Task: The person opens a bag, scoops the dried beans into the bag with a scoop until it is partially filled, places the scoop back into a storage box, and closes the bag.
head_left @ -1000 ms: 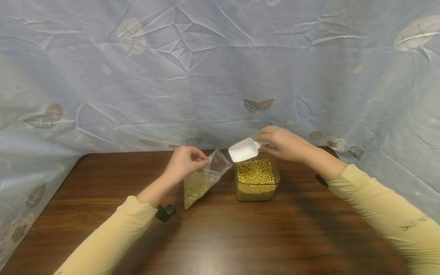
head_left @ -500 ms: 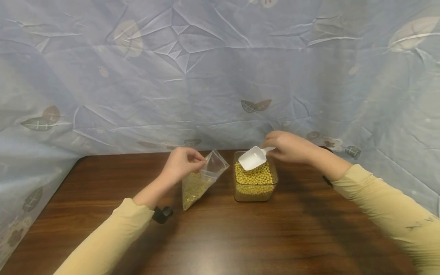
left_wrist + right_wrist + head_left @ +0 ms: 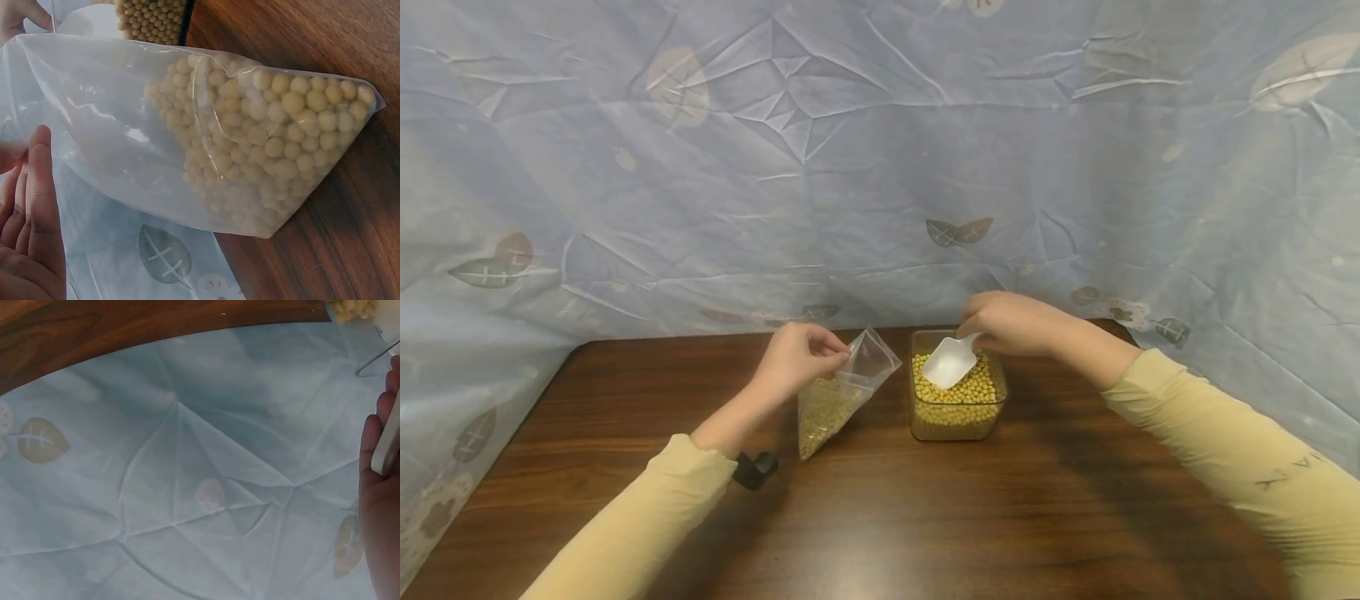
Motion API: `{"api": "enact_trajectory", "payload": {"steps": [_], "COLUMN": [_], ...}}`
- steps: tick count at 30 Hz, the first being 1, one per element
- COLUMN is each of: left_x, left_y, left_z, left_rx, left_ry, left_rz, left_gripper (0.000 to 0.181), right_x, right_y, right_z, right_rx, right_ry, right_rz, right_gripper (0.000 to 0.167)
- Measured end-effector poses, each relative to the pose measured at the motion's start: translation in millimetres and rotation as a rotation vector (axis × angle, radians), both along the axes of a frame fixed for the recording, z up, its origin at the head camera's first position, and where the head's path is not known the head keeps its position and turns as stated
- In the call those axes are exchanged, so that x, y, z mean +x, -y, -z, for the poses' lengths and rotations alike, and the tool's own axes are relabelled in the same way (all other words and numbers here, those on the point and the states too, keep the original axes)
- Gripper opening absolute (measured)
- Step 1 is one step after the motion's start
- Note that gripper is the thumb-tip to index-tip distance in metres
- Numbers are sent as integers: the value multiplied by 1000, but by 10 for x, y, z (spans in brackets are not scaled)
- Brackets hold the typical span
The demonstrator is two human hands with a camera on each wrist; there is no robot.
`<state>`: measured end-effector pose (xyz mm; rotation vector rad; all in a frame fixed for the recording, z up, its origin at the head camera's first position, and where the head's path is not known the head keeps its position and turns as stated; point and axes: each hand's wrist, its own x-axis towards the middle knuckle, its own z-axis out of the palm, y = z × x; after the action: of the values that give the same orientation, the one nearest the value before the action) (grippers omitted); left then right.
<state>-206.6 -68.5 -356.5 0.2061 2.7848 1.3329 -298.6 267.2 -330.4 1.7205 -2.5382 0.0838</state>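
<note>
My left hand (image 3: 793, 358) pinches the upper edge of a clear plastic bag (image 3: 868, 367) between thumb and fingers. Round yellow soybeans (image 3: 281, 125) fill the lower part of that bag, which leans with its mouth toward the container. My right hand (image 3: 1011, 323) grips the handle of a white scoop (image 3: 950, 363). The scoop is tilted, its bowl inside the clear square container (image 3: 958, 432) over the soybeans (image 3: 973, 390) there. Whether its edge touches them I cannot tell. In the right wrist view the scoop's handle (image 3: 386, 447) lies across the curled fingers.
Both things stand on a dark brown wooden table (image 3: 880, 517), near its back edge. A blue-grey cloth (image 3: 880, 167) with leaf prints hangs behind and at both sides. A black wrist strap piece (image 3: 754, 471) shows below my left wrist.
My right hand has brought the scoop from beside the bag's mouth rightward and down into the container, tipping its front lower. The left hand and bag have hardly moved.
</note>
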Motion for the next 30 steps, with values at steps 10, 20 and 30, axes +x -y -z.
{"api": "enact_trajectory", "payload": {"steps": [10, 20, 30], "left_x": [2, -3, 14], "left_y": [-14, -14, -6], "left_z": [25, 31, 41], "left_rx": [7, 7, 17], "left_ry": [-13, -20, -21], "left_rz": [7, 10, 10], "left_gripper": [11, 12, 12], "right_x": [4, 33, 71], "right_y": [115, 176, 121], "right_z": [61, 166, 294], "right_rx": [37, 112, 126], "right_ry": [37, 129, 334], "right_rz": [-89, -79, 35], "right_gripper": [21, 17, 9]}}
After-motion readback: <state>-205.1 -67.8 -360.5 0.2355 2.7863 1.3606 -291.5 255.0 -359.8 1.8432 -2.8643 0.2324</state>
